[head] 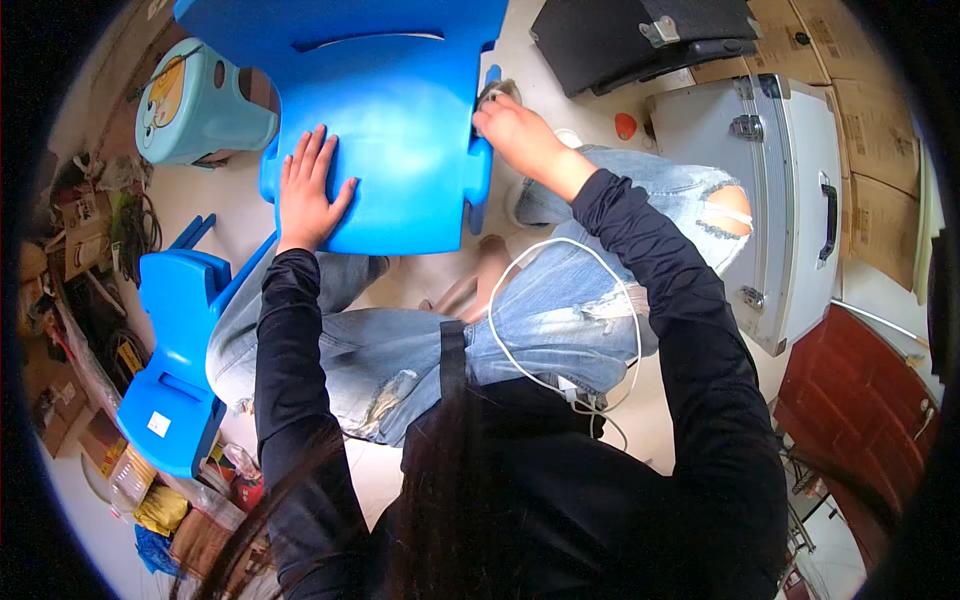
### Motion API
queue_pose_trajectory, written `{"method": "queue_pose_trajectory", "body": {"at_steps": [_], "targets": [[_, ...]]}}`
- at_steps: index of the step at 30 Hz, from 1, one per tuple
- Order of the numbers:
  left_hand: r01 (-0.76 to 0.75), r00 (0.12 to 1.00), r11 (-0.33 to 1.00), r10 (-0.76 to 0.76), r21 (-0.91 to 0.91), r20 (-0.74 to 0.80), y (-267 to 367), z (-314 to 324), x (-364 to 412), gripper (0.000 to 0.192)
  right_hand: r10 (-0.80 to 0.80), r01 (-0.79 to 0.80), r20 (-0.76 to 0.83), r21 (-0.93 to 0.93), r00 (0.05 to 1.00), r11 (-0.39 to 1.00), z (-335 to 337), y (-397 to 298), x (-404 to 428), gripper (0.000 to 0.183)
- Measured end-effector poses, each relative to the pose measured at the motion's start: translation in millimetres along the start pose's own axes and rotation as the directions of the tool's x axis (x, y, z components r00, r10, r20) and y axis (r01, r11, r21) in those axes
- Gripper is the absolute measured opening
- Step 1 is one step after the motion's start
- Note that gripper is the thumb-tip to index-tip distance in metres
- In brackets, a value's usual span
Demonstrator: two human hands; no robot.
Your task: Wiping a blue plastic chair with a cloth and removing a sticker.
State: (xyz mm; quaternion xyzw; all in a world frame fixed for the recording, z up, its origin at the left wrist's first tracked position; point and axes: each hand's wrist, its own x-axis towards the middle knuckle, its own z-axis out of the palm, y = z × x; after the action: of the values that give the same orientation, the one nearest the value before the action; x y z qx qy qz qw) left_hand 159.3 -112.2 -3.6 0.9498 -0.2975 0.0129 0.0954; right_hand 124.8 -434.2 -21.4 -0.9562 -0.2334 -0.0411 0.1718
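Note:
Before me stands a blue plastic chair [390,165], its seat towards me and its slotted backrest at the top of the view. My left hand [309,191] lies flat on the left part of the seat, fingers spread and holding nothing. At the seat's right edge, my right hand [510,124] grips a greyish cloth [501,88] against the side of the chair. Part of the cloth is hidden under the fingers.
A second blue chair [176,337] stands at my left, beyond it piled household items [90,255]. A pale-blue stool [202,105] is at the upper left. On the right are a silver case [742,187], a black case [600,37] and cardboard boxes [874,127]. A white cable [491,315] loops across my jeans.

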Motion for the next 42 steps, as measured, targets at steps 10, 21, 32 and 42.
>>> {"method": "queue_pose_trajectory", "body": {"at_steps": [10,21,32,42], "targets": [[-0.048,0.999,0.999,0.048,-0.003,0.022,-2,-2,-6,0.061,-0.047,0.044,0.02,0.109,0.999,0.993,-37,-41,-24,0.016],[-0.063,0.998,0.998,0.063,0.012,-0.013,-2,3,-4,0.06,0.336,-0.325,-0.023,0.197,0.942,0.925,-4,-5,-8,0.029],[0.376,0.926,0.918,-0.365,0.128,-0.097,53,45,4,0.088,0.247,-0.163,-0.104,0.504,0.963,0.848,-33,-55,-22,0.03],[0.452,0.889,0.881,-0.432,0.142,-0.151,69,47,6,0.091,0.073,0.006,-0.294,0.259,0.953,0.966,-19,-49,-7,0.027]]}}
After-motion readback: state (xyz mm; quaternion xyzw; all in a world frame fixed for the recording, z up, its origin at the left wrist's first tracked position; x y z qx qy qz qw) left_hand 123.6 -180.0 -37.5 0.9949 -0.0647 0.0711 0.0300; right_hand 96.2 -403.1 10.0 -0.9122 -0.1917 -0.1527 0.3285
